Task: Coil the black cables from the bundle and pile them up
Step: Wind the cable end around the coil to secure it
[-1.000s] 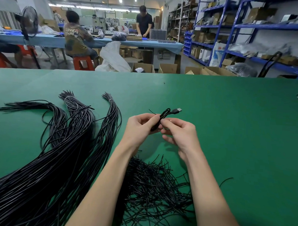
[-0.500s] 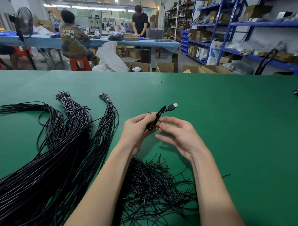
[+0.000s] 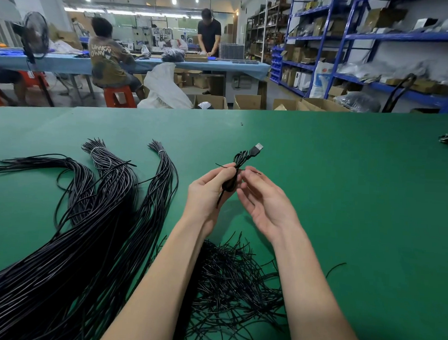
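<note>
Progress: one coiled cable (image 3: 233, 176) in hand, twist tie going on
Left hand (image 3: 208, 192): grip holds coil
Right hand (image 3: 265, 200): fingers relaxed, holding nothing
Remaining: bundle (image 3: 87, 228) on bench (image 3: 344, 200) largely uncoiled

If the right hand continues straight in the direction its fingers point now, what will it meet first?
Probably the coiled cable held in the left hand. The right hand is open, its fingertips pointing up-left, very close to the coil and its thin tie ends; depth is uncertain.

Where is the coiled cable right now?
In the head view, the coiled cable is just right of centre above the green table, gripped by the left hand, with the right hand beside it.
</note>
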